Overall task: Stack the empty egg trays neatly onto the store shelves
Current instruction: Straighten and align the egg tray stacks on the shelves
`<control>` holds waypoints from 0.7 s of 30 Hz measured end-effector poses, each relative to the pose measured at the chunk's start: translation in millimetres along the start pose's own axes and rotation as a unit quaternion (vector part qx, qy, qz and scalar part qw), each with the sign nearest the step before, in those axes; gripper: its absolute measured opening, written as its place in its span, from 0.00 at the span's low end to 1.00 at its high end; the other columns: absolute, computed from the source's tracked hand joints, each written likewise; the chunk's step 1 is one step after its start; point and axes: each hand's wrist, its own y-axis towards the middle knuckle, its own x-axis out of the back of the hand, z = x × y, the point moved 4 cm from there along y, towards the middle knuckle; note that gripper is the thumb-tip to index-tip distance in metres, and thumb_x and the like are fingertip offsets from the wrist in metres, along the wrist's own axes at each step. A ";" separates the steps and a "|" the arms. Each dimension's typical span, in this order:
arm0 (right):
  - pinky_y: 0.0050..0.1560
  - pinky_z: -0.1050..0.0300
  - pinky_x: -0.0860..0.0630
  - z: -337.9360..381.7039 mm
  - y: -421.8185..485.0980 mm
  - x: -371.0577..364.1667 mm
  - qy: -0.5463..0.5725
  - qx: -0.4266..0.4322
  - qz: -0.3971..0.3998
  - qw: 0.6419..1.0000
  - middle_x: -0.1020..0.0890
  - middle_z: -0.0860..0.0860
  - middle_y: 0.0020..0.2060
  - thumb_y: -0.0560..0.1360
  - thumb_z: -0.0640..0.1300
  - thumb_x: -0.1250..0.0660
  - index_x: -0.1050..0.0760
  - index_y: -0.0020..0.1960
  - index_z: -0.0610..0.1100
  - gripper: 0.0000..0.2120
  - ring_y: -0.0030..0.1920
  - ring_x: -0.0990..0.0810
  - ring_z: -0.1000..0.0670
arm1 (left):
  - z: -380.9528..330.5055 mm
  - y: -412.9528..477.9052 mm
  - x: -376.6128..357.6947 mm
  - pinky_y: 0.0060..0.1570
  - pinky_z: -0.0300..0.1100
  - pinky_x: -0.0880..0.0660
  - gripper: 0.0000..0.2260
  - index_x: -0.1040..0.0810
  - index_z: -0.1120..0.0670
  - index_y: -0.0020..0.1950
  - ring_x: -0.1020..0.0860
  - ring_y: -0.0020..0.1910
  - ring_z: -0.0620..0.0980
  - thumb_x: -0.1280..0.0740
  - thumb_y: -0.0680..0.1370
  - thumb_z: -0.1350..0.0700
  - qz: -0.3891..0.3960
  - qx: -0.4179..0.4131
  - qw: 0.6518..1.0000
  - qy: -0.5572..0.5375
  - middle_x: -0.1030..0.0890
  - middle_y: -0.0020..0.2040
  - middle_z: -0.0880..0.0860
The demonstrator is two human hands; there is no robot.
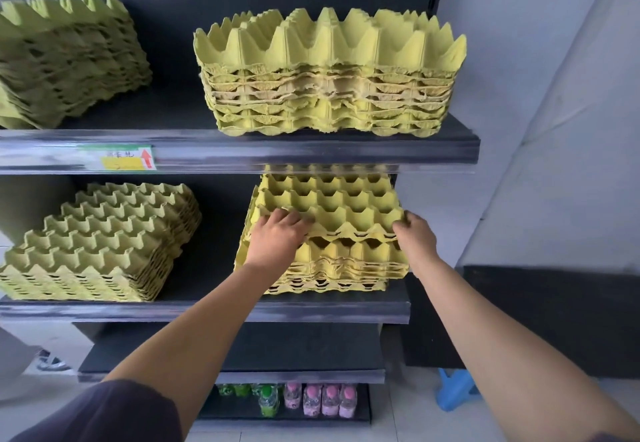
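While both hands grip it, the top tray sits as follows.
Top tray (329, 206): yellow-green pulp, on the right stack of the middle shelf, front edge raised off the trays beneath, so it tilts up toward the viewer.
Left hand (277, 237): fingers curled over the tray's front-left edge, closed on it.
Right hand (414, 235): fingers pinched on the tray's front-right corner, closed on it.
Right stack (332, 268): several nested trays under the held one, edges uneven, near the shelf front.
Middle shelf (207, 310): dark board with a grey front strip.
Left stack (100, 244): nested trays on the same shelf, well apart from the right stack, turned at an angle.
Upper shelf (311, 150): carries two more piles.
Upper right pile (329, 74): squared to the shelf front, cups facing up.
Upper left pile (65, 60): skewed, blurred.
Price label (121, 161): on the upper shelf's strip, red arrow, text unreadable.
Bottles (311, 400): green and pink caps, on the lowest level.
Blue stool (453, 389): on the floor, right of the shelving.
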 end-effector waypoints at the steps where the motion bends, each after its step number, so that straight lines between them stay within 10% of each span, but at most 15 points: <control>1: 0.48 0.49 0.25 -3.6 0.6 -1.7 -0.002 -0.001 0.002 1.000 0.21 0.45 0.51 0.71 0.51 0.43 0.27 0.62 0.49 0.21 0.48 0.22 0.42 | 1.1 -0.5 -3.5 0.45 0.50 0.26 0.16 0.22 0.52 0.60 0.24 0.53 0.57 0.28 0.72 0.60 0.012 -0.002 1.000 -0.009 0.19 0.54 0.52; 21: 0.54 0.54 0.27 -2.8 5.9 7.4 0.099 0.061 -0.068 0.991 0.22 0.47 0.56 0.79 0.37 0.44 0.27 0.64 0.40 0.15 0.51 0.24 0.48 | -7.3 7.4 -4.5 0.32 0.42 0.26 0.09 0.17 0.53 0.43 0.21 0.39 0.54 0.22 0.65 0.60 -0.099 -0.030 0.994 -0.042 0.17 0.39 0.49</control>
